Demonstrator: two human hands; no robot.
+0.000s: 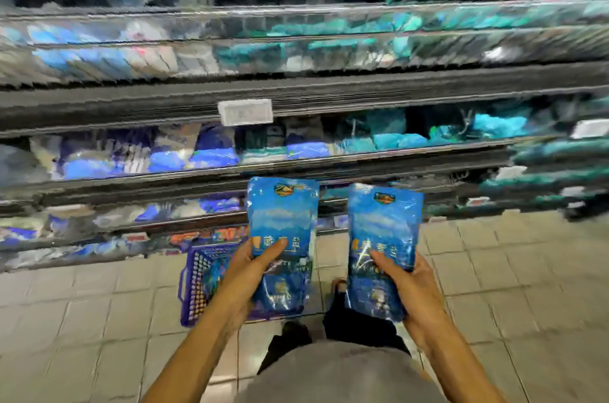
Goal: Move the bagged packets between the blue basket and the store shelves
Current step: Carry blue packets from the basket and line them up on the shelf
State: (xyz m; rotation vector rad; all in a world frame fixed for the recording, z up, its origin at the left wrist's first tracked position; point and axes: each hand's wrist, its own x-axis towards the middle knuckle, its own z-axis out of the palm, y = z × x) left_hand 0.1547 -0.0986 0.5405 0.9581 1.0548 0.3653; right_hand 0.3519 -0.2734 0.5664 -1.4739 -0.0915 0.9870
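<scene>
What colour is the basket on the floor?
The basket is blue-purple with a grid of small holes in its wall, seen in the head view.

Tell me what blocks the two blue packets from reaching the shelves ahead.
Nothing visible does. The left hand and right hand each hold a glossy blue plastic packet upright in open air before the blurred metal shelves.

A shop aisle: stocked store shelves with price tag, tiled floor

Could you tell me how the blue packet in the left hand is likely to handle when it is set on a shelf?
The packet, gripped low by the left hand, stands upright, so probably fairly stiff. Its glossy film looks slippery.
</scene>
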